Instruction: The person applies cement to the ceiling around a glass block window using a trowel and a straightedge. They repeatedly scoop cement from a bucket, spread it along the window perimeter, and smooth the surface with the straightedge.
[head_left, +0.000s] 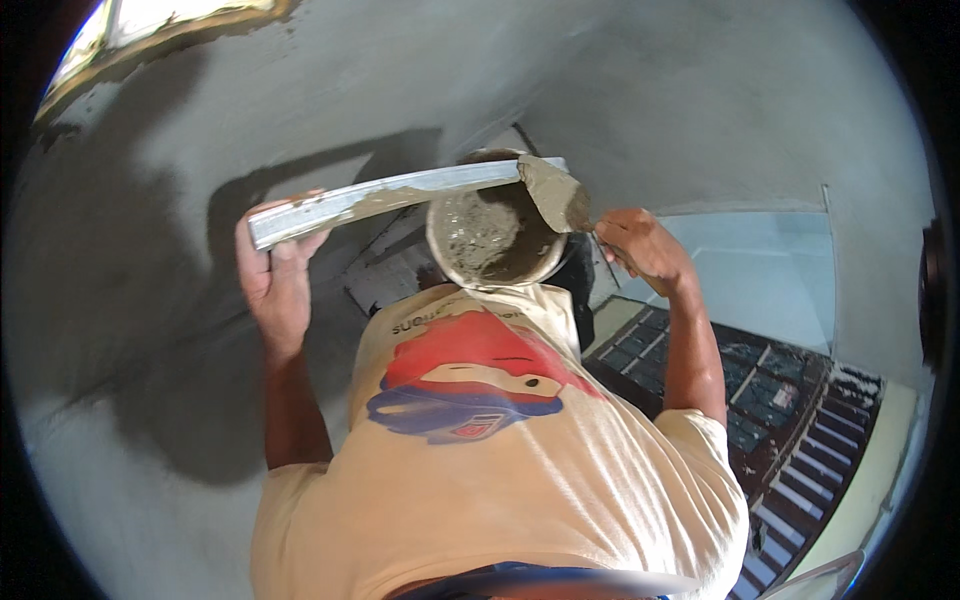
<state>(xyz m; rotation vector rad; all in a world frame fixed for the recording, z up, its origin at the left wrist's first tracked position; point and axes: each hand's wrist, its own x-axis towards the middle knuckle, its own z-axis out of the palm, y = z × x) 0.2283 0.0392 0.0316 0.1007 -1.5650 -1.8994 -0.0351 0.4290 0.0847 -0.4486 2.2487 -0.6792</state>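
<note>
A long metal straightedge [350, 203], smeared with wet mortar along its near edge, is gripped at its left end by my left hand [283, 275]. It slants across to the right, its far end over a round bucket [435, 240]. Grey wet mortar [485, 235] lies inside the bucket. My right hand [645, 245] is closed round the handle of a trowel [555, 195], whose mortar-coated blade touches the straightedge near its right end. The blade hangs above the bucket's right rim.
Grey plastered walls [680, 120] meet in a corner ahead. A window [150, 20] is at the upper left. To the right are a pale blue panel [765, 270] and a dark slatted wooden structure [810, 440], with a dark grid-patterned panel [740, 385] beside it.
</note>
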